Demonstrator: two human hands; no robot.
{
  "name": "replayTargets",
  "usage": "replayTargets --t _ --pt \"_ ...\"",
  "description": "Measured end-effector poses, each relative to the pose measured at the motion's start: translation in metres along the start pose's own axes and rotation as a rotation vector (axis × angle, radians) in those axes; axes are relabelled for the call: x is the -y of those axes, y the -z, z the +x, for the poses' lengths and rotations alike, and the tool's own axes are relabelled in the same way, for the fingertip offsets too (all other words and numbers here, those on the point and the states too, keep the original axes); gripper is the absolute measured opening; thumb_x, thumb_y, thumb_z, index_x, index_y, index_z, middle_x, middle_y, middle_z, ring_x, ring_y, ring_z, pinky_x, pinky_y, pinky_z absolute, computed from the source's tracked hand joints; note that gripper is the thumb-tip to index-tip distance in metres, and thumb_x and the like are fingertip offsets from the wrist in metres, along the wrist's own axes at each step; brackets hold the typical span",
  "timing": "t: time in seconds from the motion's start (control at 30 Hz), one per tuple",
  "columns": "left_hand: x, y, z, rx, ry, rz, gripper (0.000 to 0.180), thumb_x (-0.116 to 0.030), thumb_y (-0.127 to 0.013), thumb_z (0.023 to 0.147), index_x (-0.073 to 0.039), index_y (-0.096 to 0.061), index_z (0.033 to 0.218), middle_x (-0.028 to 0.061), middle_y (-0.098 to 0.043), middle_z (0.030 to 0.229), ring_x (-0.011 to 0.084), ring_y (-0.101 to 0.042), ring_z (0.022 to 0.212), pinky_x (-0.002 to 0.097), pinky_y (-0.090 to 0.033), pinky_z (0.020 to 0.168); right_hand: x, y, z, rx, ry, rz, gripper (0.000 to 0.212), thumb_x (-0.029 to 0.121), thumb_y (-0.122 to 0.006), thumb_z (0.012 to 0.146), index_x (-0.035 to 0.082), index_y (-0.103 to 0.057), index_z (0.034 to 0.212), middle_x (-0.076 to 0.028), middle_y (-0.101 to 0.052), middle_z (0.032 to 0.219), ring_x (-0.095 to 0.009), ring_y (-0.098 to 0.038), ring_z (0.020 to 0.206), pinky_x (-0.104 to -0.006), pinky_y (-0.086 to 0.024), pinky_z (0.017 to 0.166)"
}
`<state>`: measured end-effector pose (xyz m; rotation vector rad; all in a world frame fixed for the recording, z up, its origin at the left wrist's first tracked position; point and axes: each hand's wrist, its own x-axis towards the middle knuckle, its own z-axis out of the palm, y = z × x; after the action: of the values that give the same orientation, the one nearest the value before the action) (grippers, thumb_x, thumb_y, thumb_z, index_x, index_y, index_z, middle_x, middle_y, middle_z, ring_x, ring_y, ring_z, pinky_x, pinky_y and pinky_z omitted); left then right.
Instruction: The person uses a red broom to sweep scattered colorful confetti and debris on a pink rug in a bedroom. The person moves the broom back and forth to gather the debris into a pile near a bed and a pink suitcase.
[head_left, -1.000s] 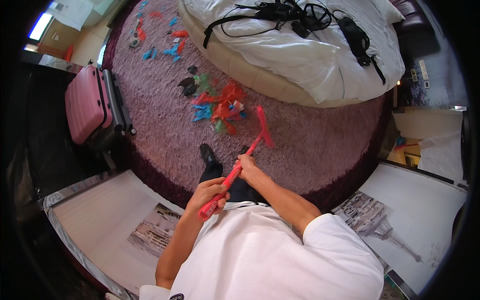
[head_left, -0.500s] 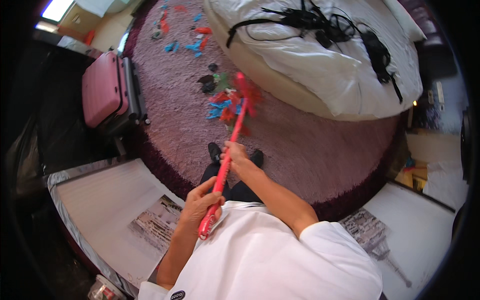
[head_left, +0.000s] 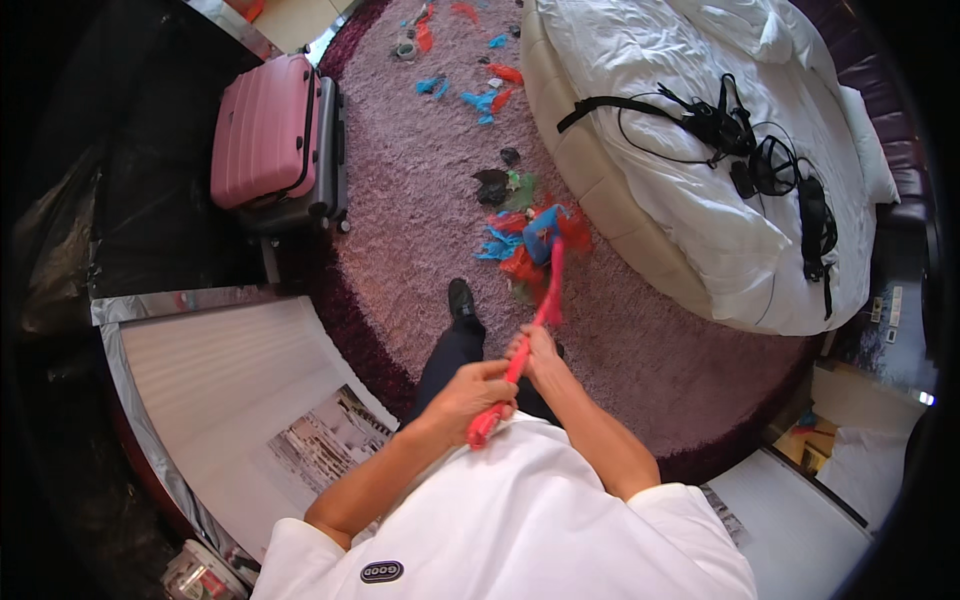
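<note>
Head view: both hands clamped on long red stick-shaped tool near crumpled multicoloured plastic heap; ridged pink hard-shell suitcase closed, contents hidden

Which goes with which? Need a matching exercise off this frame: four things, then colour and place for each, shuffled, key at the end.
Things
1. Suitcase
2. Stick
3. Straps
4. Rug

Colour and place
A. Black, on the bed
B. Purple, under the scraps
C. Red, in the grip of the left hand and right hand
D. Pink, left of the bed

Pairs: 1-D, 2-C, 3-A, 4-B
</note>
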<state>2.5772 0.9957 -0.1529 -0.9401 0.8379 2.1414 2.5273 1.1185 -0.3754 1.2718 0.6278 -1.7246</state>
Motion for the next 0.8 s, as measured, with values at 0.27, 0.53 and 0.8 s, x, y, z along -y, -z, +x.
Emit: replayTargets --t 0.27,0.53,0.8 --pt "-0.092 0.045 -0.045 -0.057 -0.157 0.044 0.066 0.001 -0.05 0.078 -0.002 -0.016 0.134 0.0074 -0.052 0.065 0.0102 -0.05 0.046 0.0206 -0.04 0.039 -0.005 -0.186 -0.019 0.086 0.271 -0.137 0.019 0.019 -0.053 0.08 0.007 -0.042 0.07 -0.003 -0.043 0.055 -0.016 -0.044 0.042 -0.0316 -0.038 0.037" --pt "-0.138 0.072 -0.032 0.016 0.063 -0.005 0.056 -0.002 -0.051 0.079 -0.001 -0.026 0.128 0.0069 -0.053 0.065 0.0083 -0.05 0.044 0.02 -0.036 0.033 -0.006 -0.164 0.0 -0.193 0.406 -0.104 0.012 0.014 -0.054 0.078 0.007 -0.044 0.075 -0.004 -0.045 0.058 -0.016 -0.045 0.044 -0.0306 -0.039 0.04" --pt "-0.126 0.074 0.058 0.16 0.25 0.047 0.008 -0.007 -0.052 0.082 -0.003 -0.047 0.087 0.0076 -0.05 0.068 0.0051 -0.045 0.043 0.0171 -0.033 0.032 0.031 -0.087 0.037 -0.449 0.339 0.063 0.008 0.01 -0.051 0.078 0.007 -0.044 0.075 -0.005 -0.044 0.056 -0.017 -0.043 0.042 -0.0304 -0.039 0.039"
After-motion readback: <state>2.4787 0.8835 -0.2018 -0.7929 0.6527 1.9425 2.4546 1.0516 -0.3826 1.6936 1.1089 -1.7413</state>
